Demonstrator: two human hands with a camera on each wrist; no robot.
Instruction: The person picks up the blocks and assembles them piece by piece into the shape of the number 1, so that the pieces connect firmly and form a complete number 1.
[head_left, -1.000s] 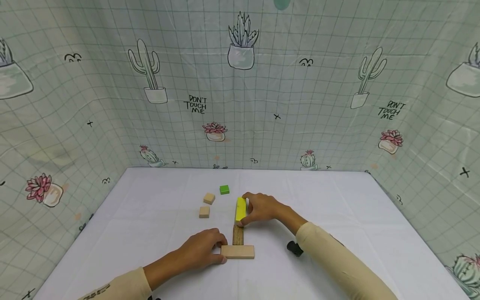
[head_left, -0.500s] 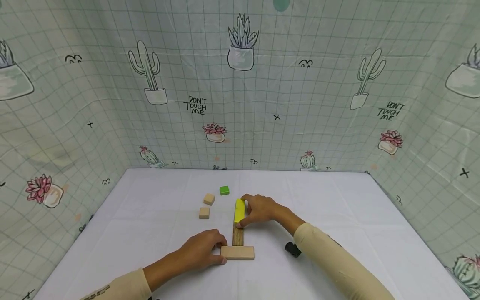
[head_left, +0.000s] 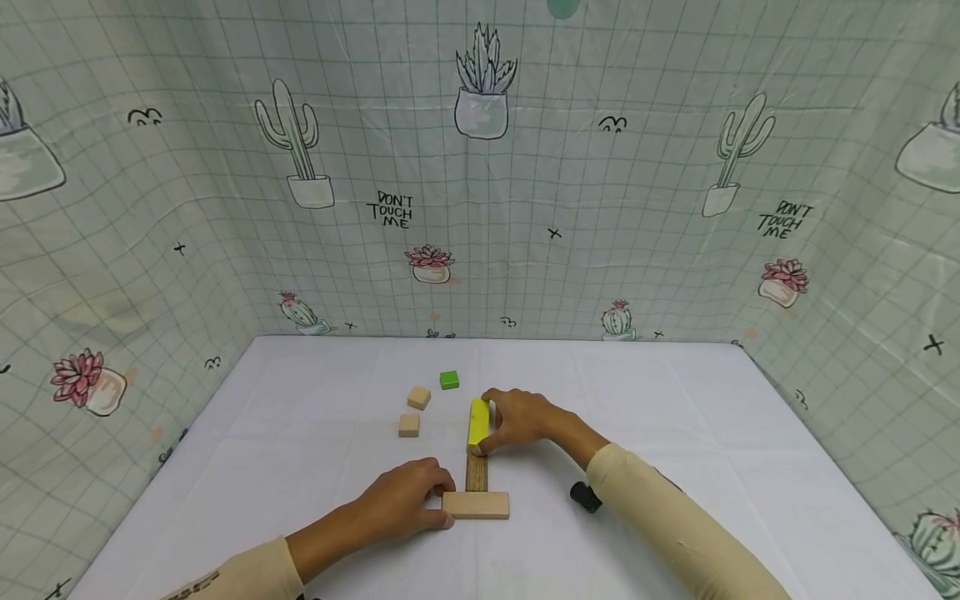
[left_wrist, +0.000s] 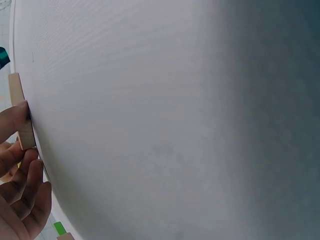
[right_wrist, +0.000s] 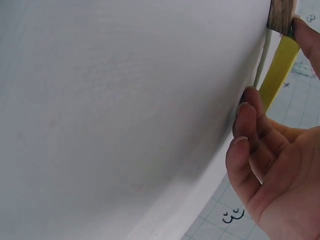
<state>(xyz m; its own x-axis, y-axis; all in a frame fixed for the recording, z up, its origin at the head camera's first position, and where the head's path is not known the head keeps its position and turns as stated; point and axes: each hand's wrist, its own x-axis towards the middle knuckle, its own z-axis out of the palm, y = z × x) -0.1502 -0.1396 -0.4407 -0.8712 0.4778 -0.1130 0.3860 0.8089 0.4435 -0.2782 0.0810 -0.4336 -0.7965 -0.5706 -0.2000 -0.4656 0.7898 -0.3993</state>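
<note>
On the white table (head_left: 637, 400), the left hand (head_left: 401, 500) pinches the left end of a pale wooden block (head_left: 480, 505) — thumb and fingers parted by its width — and the right hand (head_left: 521, 419) grips a yellow block (head_left: 478, 423) lengthwise, thumb at its near end. Between these blocks lies a dark brown wooden block (head_left: 476, 472); leftward sit two small pale cubes (head_left: 408, 426) and a green block (head_left: 449, 380).

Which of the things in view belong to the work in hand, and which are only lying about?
Seemingly in the work:
yellow block, held by the right fingers
long pale block, held by the left fingers
dark brown block, between those two

Seemingly lying about, though perhaps for later:
green block
two small pale blocks
black object by the right sleeve, unclear what
</note>
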